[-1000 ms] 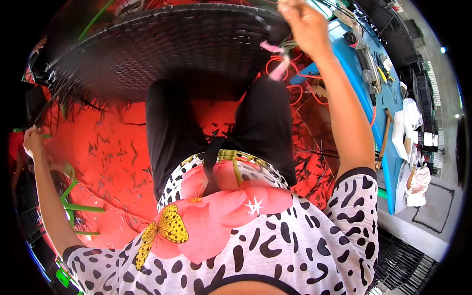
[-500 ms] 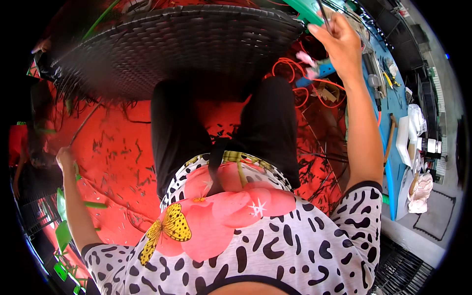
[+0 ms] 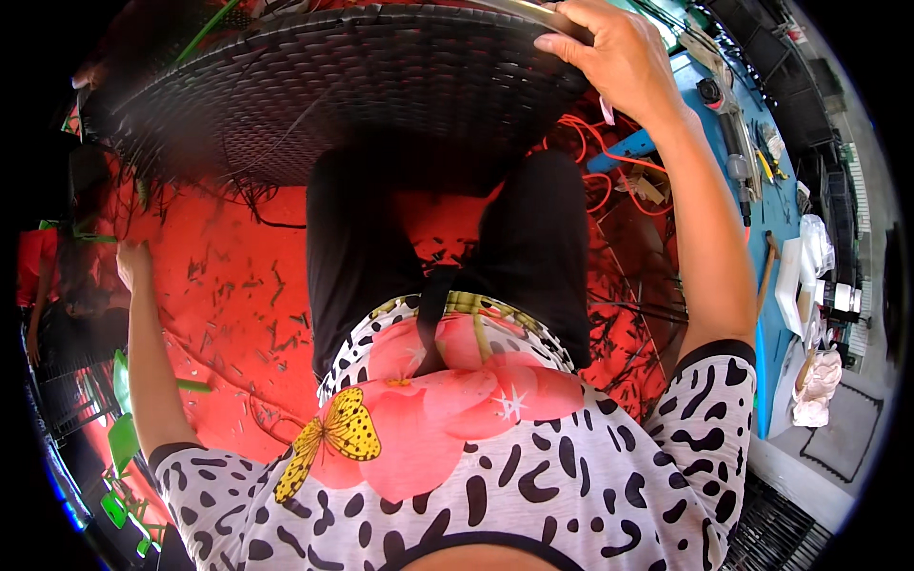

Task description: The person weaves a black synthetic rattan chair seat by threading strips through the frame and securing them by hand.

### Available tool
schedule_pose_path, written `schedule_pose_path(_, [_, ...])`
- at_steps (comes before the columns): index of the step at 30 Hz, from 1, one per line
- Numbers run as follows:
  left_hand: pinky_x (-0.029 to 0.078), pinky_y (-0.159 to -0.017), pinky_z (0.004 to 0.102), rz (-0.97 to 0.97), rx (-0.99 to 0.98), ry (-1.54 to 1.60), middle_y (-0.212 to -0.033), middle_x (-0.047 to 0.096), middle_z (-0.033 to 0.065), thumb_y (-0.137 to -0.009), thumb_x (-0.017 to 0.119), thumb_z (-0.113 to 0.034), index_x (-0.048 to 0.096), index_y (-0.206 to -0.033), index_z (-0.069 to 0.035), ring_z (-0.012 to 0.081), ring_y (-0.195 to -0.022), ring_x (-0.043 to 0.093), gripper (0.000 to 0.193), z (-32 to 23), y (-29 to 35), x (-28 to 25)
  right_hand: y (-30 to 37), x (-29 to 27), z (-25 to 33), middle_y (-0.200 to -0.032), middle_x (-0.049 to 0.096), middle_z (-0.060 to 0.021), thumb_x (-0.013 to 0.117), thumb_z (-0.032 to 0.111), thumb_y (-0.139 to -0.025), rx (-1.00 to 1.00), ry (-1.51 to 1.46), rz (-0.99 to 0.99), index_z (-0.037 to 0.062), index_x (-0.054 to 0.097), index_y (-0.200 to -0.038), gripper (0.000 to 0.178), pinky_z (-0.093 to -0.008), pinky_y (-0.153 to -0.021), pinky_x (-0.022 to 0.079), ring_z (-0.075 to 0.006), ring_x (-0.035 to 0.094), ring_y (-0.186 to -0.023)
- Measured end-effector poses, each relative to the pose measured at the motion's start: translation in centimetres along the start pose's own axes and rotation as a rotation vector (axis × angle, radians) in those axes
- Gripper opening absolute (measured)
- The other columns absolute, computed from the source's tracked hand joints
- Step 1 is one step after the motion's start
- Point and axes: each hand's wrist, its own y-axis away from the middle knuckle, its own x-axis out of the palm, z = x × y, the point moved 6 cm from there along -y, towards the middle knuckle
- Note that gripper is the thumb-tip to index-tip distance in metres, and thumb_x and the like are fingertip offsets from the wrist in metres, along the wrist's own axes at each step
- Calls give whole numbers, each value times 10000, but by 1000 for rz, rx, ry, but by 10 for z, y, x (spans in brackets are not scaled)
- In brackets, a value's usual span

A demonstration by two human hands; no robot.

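Before the person's 2 black-trousered legs [image 3: 354, 257] is the curved black woven-wicker panel [image 3: 362, 90]. Beneath the legs lies the red floor sheet [image 3: 214, 224], small dark strand offcuts [image 3: 278, 278] strewn on it. The right hand [image 3: 624, 62] is by the panel's upper right end, the left hand [image 3: 135, 266] well left of the legs. Right of the panel, past the thin orange hose [image 3: 577, 121], is the long blue desk [image 3: 783, 209], bearing the slender grey-black power tool [image 3: 734, 143].

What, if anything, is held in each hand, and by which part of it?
The right hand grips a slender pale thing near its visible right end; its kind is unclear. Whether the left hand holds anything cannot be told.
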Motion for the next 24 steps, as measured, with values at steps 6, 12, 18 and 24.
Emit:
schedule_pose_path(6, [453, -919, 350, -181, 738, 276, -1142, 606, 152, -867, 626, -175, 579, -1153, -12, 288, -1069, 580, 332, -300, 112, -99, -9, 1, -13, -731, 633, -163, 731, 159, -721, 177, -53, 185, -10, 641, -877, 247, -375, -623, 459, -269, 614, -665])
schedule_pose_path(12, [421, -717, 428, -324, 1428, 696, -862, 508, 159, -655, 746, -128, 524, -955, -41, 329, -797, 515, 383, -479, 249, -190, -11, 7, -18, -688, 589, -126, 733, 149, -730, 172, -152, 314, -24, 621, -893, 264, -348, -608, 440, -167, 550, -644])
schedule_pose_path(18, [400, -621, 394, -440, 1558, 785, -744, 458, 91, -688, 670, -40, 547, -763, -60, 293, -679, 493, 145, -487, 239, -184, -19, 11, -23, -599, 437, -74, 739, 142, -715, 206, -176, 393, -45, 544, -769, 275, -339, -544, 381, -111, 437, -598])
schedule_pose_path(24, [427, -513, 407, -191, 1462, 794, -659, 488, 99, -744, 610, -4, 511, -748, -54, 306, -586, 529, 111, -480, 249, -164, -17, 10, -17, -592, 474, -80, 735, 146, -724, 292, -211, 444, -39, 561, -759, 257, -338, -533, 389, -105, 452, -589])
